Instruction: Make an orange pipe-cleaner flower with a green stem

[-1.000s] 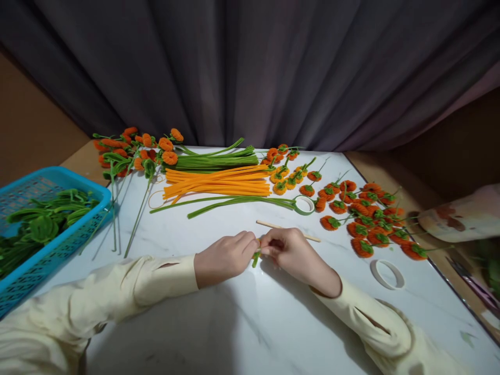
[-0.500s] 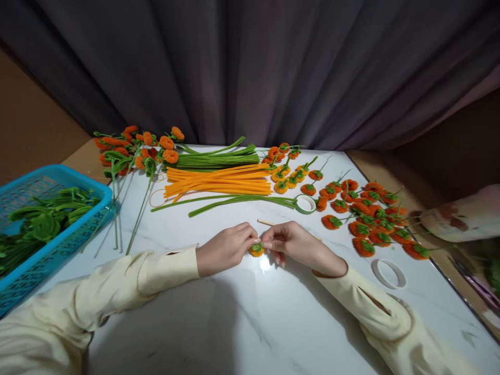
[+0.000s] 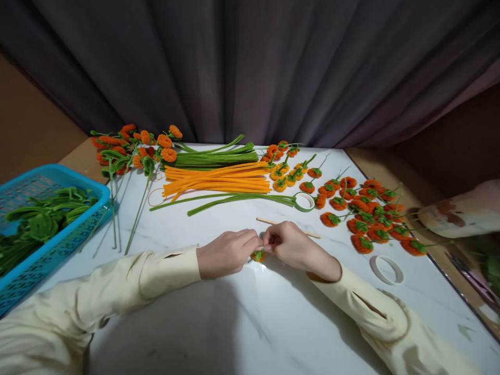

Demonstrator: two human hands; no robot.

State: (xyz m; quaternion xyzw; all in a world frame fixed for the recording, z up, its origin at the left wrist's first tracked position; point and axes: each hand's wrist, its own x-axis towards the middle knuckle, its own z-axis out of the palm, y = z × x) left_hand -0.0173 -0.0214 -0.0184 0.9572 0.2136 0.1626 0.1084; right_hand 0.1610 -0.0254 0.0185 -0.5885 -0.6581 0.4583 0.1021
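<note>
My left hand [image 3: 230, 253] and my right hand [image 3: 289, 245] meet at the middle of the white table, fingertips pinched together just above a small yellow-orange flower [image 3: 258, 255] with a green top. Both hands are closed around the flower's upper end, partly hidden by the fingers; which fingers bear on it is hard to tell. A thin wooden stick [image 3: 312, 234] lies behind my right hand. Farther back are loose green stems [image 3: 234, 198], a bundle of orange stems [image 3: 219, 179] and a bundle of green stems [image 3: 219, 158].
At the left stands a blue basket [image 3: 102, 194] of green leaves. Stemmed orange flowers [image 3: 164, 140] lie behind it. Many orange flower heads [image 3: 357, 226] cover the right side, near a white tape ring [image 3: 386, 270] and a green-edged roll [image 3: 304, 201]. Someone's sleeve [image 3: 457, 216] reaches in.
My right hand has turned and its fingers have curled in closer to my left hand. More of the wooden stick shows, and less of the small flower.
</note>
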